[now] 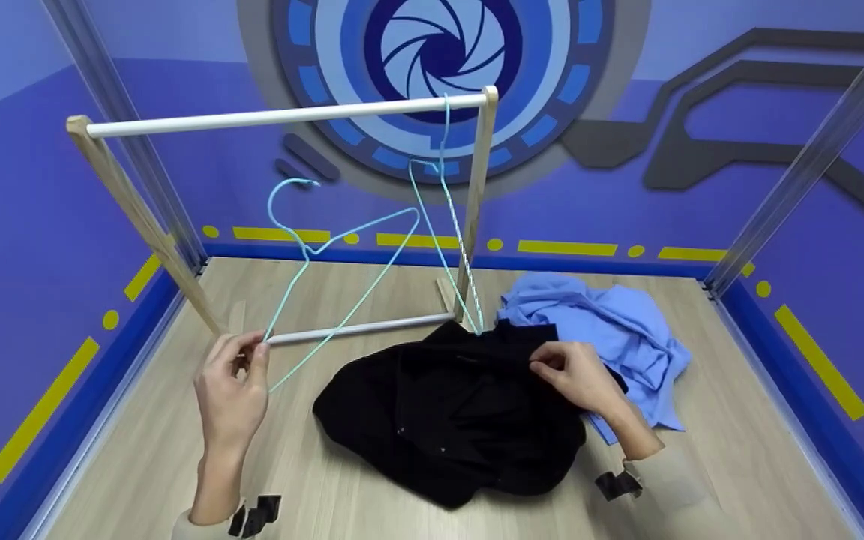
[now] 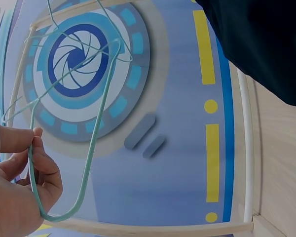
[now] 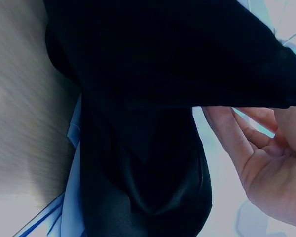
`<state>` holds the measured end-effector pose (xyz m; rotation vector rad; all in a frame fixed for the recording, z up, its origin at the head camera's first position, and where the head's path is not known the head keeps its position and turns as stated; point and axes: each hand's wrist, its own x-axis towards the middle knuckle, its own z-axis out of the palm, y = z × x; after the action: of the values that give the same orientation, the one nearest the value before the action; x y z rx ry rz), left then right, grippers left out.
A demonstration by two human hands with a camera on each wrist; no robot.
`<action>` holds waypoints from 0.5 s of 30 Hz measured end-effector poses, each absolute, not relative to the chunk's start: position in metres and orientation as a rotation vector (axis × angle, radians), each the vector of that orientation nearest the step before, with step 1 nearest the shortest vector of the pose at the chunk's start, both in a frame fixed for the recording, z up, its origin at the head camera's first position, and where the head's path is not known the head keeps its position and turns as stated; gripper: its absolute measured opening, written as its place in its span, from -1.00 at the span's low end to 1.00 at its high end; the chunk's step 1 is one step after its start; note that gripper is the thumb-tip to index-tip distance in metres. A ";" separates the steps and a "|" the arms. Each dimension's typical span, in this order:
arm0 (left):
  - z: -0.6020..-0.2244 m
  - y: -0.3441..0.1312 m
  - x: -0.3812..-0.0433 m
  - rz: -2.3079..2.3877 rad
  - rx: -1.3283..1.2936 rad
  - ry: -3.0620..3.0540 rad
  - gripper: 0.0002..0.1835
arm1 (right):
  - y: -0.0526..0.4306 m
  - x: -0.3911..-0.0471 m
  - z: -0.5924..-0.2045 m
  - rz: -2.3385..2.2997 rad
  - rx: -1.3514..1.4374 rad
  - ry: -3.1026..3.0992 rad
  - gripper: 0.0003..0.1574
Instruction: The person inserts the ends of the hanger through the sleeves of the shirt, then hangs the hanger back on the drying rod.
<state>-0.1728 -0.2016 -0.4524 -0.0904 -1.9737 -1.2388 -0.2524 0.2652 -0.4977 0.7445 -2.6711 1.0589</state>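
Note:
My left hand [image 1: 235, 386] pinches a mint-green wire hanger [image 1: 306, 249] by one lower corner, between thumb and fingers. The hanger is held up at a tilt, its hook pointing upward, and carries nothing. In the left wrist view the hanger's rounded end [image 2: 64, 217] loops past the fingers. My right hand [image 1: 578, 375] pinches the upper edge of a black garment [image 1: 469, 427], which lies bunched on the table. In the right wrist view the black cloth [image 3: 138, 74] hides the thumb and some fingertips. Its exact kind I cannot tell.
A wooden rack with a white top rail [image 1: 289, 116] stands behind my hands. A second mint-green hanger [image 1: 462, 246] hangs at the rail's right end, its lower end near the black garment. A crumpled blue garment [image 1: 627, 330] lies at the right. Printed walls enclose the table.

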 end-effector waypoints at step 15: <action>-0.449 -0.206 -0.159 -1.139 -0.094 -2.040 -0.85 | 0.265 -0.254 -0.499 1.074 0.726 -2.689 -0.94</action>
<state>-0.1593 -0.2064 -0.4494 -0.0943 -2.0405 -1.1391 -0.2540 0.2653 -0.4988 0.7261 -2.6890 1.0741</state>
